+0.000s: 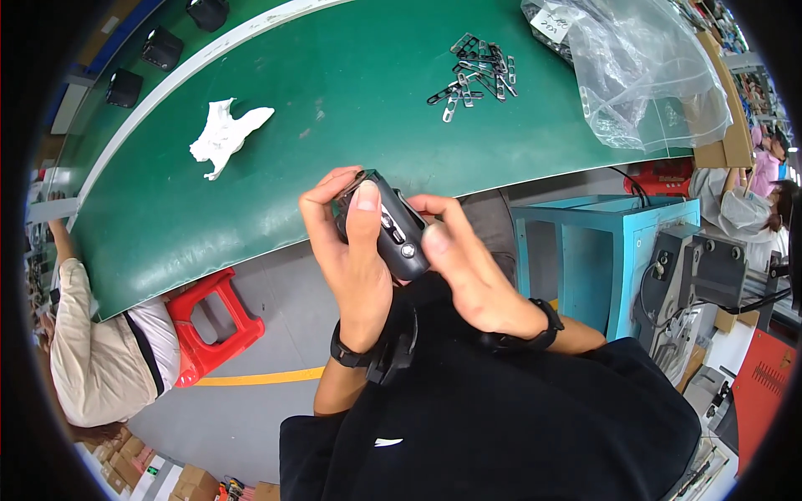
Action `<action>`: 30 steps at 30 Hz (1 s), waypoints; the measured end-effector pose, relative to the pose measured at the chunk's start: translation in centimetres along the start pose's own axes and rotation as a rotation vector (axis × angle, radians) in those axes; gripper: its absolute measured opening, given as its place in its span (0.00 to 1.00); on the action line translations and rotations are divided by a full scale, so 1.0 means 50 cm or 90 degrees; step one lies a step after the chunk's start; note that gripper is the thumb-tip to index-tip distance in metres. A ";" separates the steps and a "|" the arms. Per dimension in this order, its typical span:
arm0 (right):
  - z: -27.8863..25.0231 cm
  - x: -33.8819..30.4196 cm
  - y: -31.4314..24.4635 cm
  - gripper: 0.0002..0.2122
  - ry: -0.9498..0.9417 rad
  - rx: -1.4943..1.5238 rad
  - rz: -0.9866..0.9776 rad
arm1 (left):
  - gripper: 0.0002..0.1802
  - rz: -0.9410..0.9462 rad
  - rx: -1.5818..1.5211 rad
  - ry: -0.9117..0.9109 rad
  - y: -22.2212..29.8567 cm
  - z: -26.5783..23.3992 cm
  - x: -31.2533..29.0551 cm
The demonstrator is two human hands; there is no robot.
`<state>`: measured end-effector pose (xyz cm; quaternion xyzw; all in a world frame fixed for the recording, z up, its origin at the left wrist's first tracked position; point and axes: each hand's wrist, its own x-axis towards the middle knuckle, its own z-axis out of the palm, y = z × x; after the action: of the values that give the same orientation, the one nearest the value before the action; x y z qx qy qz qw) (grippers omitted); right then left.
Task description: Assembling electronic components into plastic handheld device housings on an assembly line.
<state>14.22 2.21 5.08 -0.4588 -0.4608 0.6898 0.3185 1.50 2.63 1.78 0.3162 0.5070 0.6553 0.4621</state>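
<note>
In the middle, a small black box [402,255] was held in front of the near edge of the green table [334,108]. It was gripped by the left hand [355,267], the thumb being pressed on its upper end; at four o'clock, its side was pinched by the right hand [480,284]. If one grip were loosened under uneven pressing, the box could be dropped. Farther, a white cloth [224,134] was seen at ten o'clock; loose metal links [464,80], at one o'clock, could be scattered by a careless sleeve.
</note>
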 end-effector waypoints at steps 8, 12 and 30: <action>0.033 0.009 0.025 0.23 0.028 0.172 -0.090 | 0.19 0.157 -0.003 0.007 -0.002 0.003 -0.034; 0.043 0.011 0.043 0.25 0.040 0.303 -0.077 | 0.23 0.227 0.044 0.028 -0.023 -0.003 -0.058; 0.024 0.032 0.146 0.26 -0.049 0.784 0.193 | 0.34 0.435 0.475 -0.005 -0.042 -0.021 -0.080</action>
<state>12.39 0.48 -2.05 -0.2263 0.0791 0.8819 0.4060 2.67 -1.35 -0.31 0.6100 0.5726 0.5422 0.0784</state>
